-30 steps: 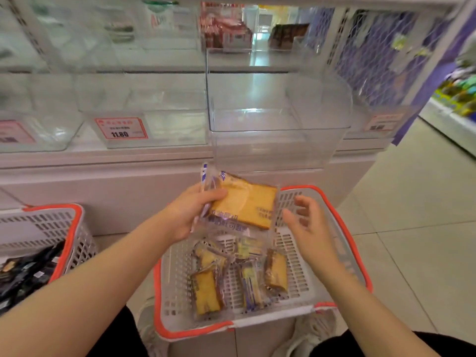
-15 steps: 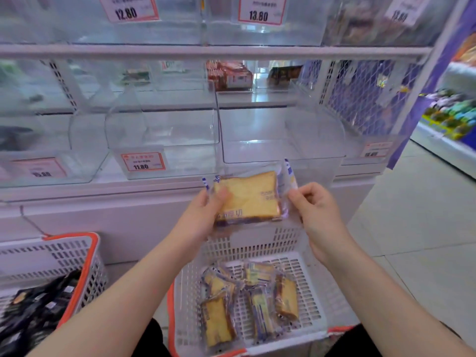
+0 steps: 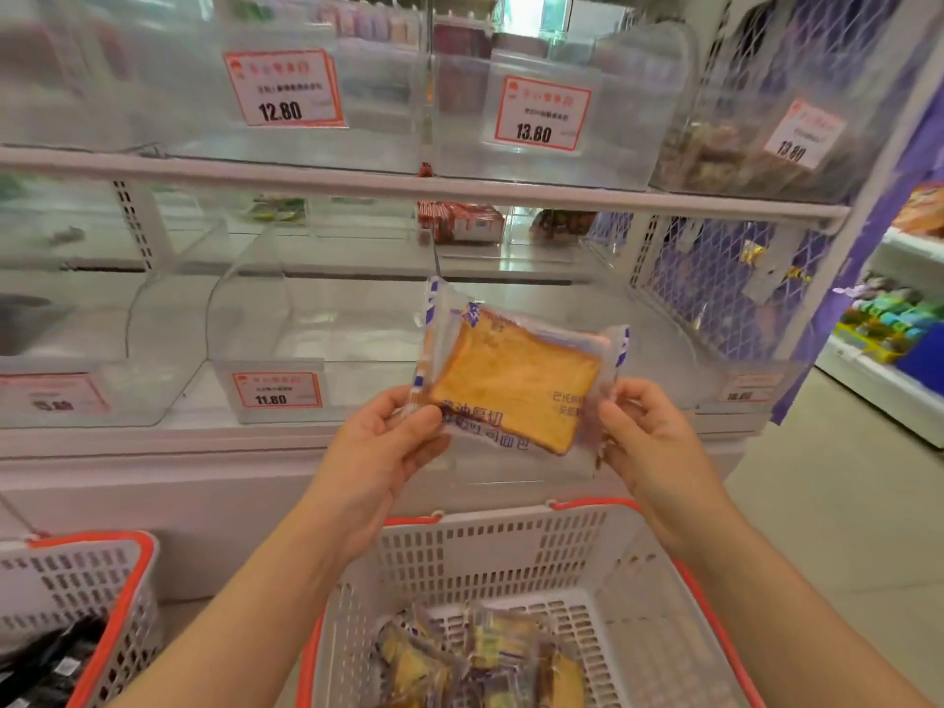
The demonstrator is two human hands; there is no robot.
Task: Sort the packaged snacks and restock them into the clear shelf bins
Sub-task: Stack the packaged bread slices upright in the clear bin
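Head view: left hand point(image 3: 380, 447) pinching the lower left corner of a clear-wrapped, blue-printed slice of golden toast point(image 3: 516, 378), right hand point(image 3: 651, 442) pinching its right edge. Packet held tilted in the air, just in front of an apparently bare clear plastic shelf bin point(image 3: 664, 350) at twelve o'clock, not yet inside. At six o'clock, a white slotted basket with an orange rim point(image 3: 490, 554) holding several more wrapped slices point(image 3: 480, 656). At eight o'clock, a second white basket point(image 3: 102, 605) with dark packets point(image 3: 46, 666). At ten o'clock, another clear bin tagged 11.80 point(image 3: 278, 396), nothing visible in it. Judging by this, restocking barely begun: most stock left to shelve.
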